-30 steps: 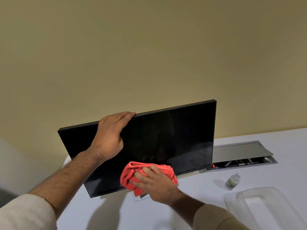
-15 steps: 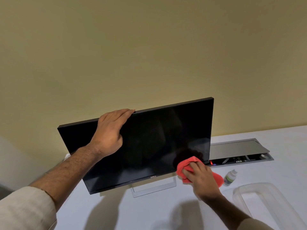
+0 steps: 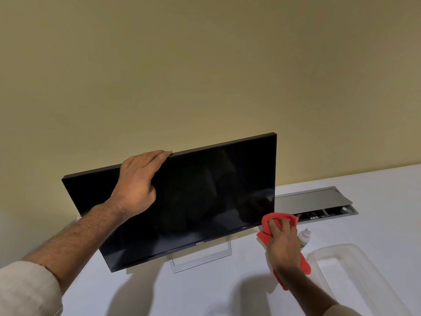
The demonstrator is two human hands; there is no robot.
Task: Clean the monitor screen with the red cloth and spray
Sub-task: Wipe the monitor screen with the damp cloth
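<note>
Right hand (image 3: 283, 242) grips crumpled red cloth (image 3: 279, 218); left hand (image 3: 136, 183) clasps glossy monitor (image 3: 205, 197) edge.

Glossy monitor screen (image 3: 205, 197), soft red cloth (image 3: 279, 218)

**Count of things on and around the white desk**

One Dell monitor (image 3: 205, 201) stands on one silver frame stand (image 3: 200, 258). One red cloth (image 3: 282, 226) is in view. One small spray bottle (image 3: 304, 236) shows, partly hidden behind the cloth-holding hand. One clear plastic container (image 3: 355, 270) lies at the right. One grey cable hatch (image 3: 314, 201) is set into the one white desk (image 3: 376, 190). Two hands show: one left hand (image 3: 139, 185) and one right hand (image 3: 283, 245). Two light sleeves appear, one at each lower corner.
</note>
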